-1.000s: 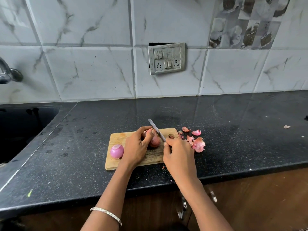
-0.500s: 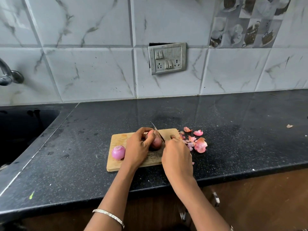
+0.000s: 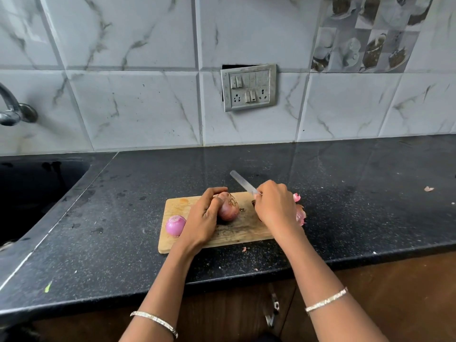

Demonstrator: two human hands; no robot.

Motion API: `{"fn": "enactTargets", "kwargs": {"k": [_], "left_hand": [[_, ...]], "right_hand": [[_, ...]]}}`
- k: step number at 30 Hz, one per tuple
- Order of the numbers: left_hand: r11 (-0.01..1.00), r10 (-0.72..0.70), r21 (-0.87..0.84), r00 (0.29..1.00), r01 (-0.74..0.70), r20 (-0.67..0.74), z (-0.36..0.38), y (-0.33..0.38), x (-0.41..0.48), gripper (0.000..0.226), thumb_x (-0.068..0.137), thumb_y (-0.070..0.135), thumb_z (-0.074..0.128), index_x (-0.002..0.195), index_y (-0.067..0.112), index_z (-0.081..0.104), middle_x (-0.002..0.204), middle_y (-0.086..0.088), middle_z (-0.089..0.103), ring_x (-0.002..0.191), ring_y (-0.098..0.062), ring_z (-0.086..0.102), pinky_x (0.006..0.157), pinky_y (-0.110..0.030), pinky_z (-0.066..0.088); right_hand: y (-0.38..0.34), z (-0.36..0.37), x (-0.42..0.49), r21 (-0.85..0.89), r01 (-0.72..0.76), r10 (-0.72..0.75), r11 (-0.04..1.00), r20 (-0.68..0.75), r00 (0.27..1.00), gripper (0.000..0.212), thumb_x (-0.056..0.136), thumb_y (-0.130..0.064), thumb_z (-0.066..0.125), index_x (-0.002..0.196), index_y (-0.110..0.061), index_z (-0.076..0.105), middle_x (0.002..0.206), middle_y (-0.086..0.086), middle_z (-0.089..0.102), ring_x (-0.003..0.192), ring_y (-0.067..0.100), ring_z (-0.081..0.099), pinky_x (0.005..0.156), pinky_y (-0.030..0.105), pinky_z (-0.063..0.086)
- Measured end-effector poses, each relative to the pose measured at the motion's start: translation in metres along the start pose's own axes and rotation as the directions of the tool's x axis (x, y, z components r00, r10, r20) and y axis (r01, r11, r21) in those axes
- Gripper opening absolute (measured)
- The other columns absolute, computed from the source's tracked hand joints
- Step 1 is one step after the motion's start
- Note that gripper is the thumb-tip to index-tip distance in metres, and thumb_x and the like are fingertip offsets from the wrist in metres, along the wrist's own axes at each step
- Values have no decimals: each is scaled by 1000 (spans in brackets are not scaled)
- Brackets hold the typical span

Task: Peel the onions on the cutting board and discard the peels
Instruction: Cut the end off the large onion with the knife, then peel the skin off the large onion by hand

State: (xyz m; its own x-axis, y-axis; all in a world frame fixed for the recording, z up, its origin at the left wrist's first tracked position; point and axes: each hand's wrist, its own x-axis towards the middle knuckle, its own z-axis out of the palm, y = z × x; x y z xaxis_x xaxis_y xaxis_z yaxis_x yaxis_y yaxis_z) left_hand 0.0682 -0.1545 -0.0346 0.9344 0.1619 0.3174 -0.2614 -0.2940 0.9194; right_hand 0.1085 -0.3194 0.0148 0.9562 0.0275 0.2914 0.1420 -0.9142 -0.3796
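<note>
Your left hand (image 3: 203, 219) cups the unpeeled reddish-brown onion (image 3: 228, 206) mid-board on the wooden cutting board (image 3: 234, 236), steadying it; your right hand (image 3: 274, 208) grips the steel-bladed knife (image 3: 243, 183), tip toward eleven o'clock, clear of fingers.

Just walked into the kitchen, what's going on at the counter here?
A person is peeling onions on a wooden cutting board. The left hand holds an unpeeled onion on the board, and the right hand holds a knife raised beside it. A peeled onion sits at the board's left end; loose peels lie to the right.
</note>
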Motion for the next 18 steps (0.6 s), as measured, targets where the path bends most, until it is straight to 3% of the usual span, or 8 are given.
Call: {"fn": "enactTargets", "kwargs": {"k": [3, 7, 11, 14, 18], "left_hand": [[1000, -1, -16, 1000, 1, 8, 0, -3, 0, 29, 107, 31, 49, 132, 21, 61, 125, 11, 67, 115, 4, 60, 97, -15, 44], [999, 3, -48, 1000, -2, 13, -2, -3, -2, 40, 105, 43, 41, 135, 23, 56, 128, 13, 63, 115, 10, 58, 95, -8, 42], [997, 12, -81, 1000, -11, 17, -1, 0, -3, 44, 101, 47, 39, 135, 23, 56, 127, 12, 63, 116, 6, 58, 98, -11, 43], [992, 18, -122, 1000, -16, 14, -1, 2, -4, 46, 99, 48, 42, 135, 23, 54, 127, 10, 64, 115, 4, 60, 97, -14, 45], [986, -11, -166, 999, 16, 31, -2, -2, -4, 63, 88, 69, 58, 134, 27, 55, 130, -1, 61, 119, -13, 63, 96, -34, 57]], "right_hand": [[5, 10, 13, 51, 19, -22, 999, 68, 997, 13, 97, -20, 64, 103, -13, 73, 100, 12, 71, 93, 35, 66, 61, 33, 40], [11, 12, 24, 115, -19, 5, 993, 115, 993, 21, 92, -28, 71, 76, -15, 73, 81, 7, 72, 86, 30, 66, 59, 31, 39], [12, 11, 28, 123, -36, 18, 992, 138, 990, 21, 90, -30, 74, 75, -15, 77, 78, 7, 71, 83, 30, 66, 60, 31, 43], [11, 14, 25, 114, -41, 24, 993, 145, 989, 17, 90, -28, 75, 81, -14, 78, 82, 7, 72, 82, 27, 63, 52, 27, 37], [7, 16, 22, 48, -8, 4, 999, 79, 997, 14, 89, -31, 78, 92, -17, 78, 87, 7, 73, 84, 27, 66, 62, 31, 42]]}}
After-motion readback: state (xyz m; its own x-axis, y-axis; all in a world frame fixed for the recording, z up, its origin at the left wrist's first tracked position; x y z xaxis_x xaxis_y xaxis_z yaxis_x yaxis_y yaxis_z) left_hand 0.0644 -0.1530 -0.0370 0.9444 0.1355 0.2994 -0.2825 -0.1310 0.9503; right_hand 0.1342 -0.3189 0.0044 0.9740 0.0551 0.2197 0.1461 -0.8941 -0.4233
